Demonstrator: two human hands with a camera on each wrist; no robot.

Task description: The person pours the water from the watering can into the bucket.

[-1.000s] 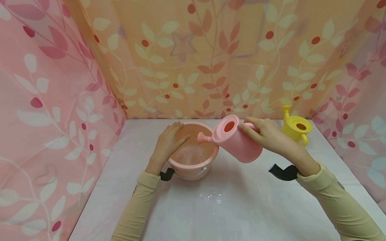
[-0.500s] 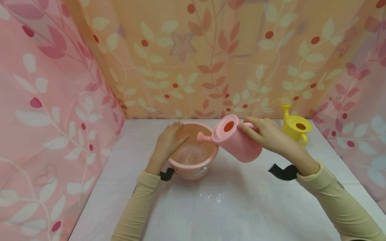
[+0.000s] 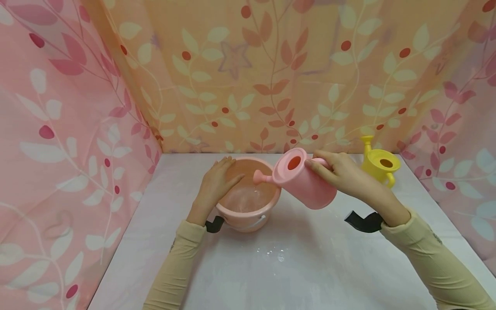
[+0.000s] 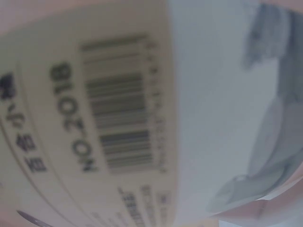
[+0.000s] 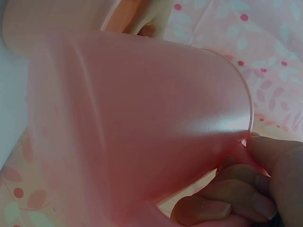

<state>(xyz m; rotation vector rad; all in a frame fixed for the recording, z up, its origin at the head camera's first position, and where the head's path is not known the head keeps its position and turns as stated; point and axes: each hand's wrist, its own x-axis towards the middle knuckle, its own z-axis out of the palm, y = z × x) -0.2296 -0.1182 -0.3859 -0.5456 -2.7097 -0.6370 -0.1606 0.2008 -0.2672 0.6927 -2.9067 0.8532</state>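
Note:
A pink watering can (image 3: 306, 185) hangs tilted left above the table, gripped by its handle in my right hand (image 3: 341, 172). Its sprinkler head (image 3: 258, 177) is over the mouth of a pale pink bucket (image 3: 248, 220). Light ripples show in the bucket's bottom; a stream from the spout is too faint to make out. My left hand (image 3: 215, 183) holds the bucket's left rim, thumb over the inside. In the right wrist view, my curled fingers (image 5: 236, 194) wrap the can's handle. The left wrist view is filled by the bucket's printed label (image 4: 118, 109).
A yellow watering can (image 3: 377, 165) stands at the back right of the white-covered table (image 3: 310, 267). Water drops (image 3: 280, 257) lie on the cover in front of the bucket. Floral cloth (image 3: 271, 77) hangs behind and at both sides.
Both hands, the watering can and the bucket stay in place. Only the ripples inside the bucket look different.

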